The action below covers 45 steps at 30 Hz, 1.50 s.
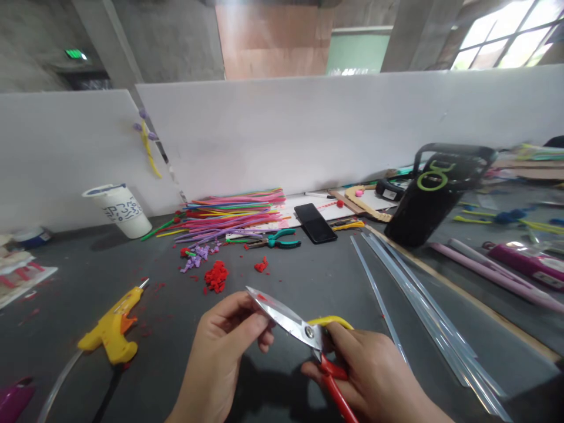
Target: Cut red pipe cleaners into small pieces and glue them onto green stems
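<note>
My right hand (372,367) is closed around the handles of a pair of scissors (288,322), one handle red and the other yellow. Their blades point up and to the left, toward the fingertips of my left hand (222,346). Those fingers are pinched together at the blade tips; a bit of red shows on the blade there, but what they hold is hidden. Just beyond lie a pile of small red pieces (216,276), a smaller red cluster (261,265) and a pile of purple pieces (200,257).
A yellow glue gun (112,326) lies at left, a white cup (118,210) behind it. Colourful pipe cleaners (233,214), teal-handled pliers (275,239) and a phone (315,223) lie at the back. Clear glue sticks (416,311) and a black bottle (425,200) are at right.
</note>
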Each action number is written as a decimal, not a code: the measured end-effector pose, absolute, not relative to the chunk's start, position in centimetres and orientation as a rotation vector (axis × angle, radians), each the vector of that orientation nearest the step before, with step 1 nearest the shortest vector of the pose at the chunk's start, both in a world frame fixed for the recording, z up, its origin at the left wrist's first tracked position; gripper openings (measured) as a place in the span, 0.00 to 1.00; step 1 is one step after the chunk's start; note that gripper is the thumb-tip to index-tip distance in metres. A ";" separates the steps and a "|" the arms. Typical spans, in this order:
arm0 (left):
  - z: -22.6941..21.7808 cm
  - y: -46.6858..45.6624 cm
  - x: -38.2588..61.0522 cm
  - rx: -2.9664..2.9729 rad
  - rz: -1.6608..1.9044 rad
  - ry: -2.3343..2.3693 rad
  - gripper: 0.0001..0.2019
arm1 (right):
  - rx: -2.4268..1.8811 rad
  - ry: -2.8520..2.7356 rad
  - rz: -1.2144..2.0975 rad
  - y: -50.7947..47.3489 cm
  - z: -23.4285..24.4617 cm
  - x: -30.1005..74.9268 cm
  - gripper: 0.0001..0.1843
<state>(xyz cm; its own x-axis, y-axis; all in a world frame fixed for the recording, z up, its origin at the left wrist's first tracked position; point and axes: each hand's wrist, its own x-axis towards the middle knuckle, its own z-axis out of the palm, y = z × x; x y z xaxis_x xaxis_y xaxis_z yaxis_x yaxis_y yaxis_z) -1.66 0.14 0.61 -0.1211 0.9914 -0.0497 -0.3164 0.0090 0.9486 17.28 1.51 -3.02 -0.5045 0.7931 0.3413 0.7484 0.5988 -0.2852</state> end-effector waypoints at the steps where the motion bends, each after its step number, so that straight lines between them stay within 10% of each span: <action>1: 0.6 0.2 -1.7 0.886 1.418 1.072 0.03 | -1.249 -2.382 0.176 1.5 -2.9 17.3 0.21; 16: 0.2 0.0 0.2 0.874 0.914 1.035 0.09 | -1.147 -1.648 1.646 2.8 1.2 15.3 0.05; 45: 0.3 0.4 -0.8 0.874 1.317 1.126 0.03 | -1.334 -2.157 0.848 2.3 0.3 16.1 0.17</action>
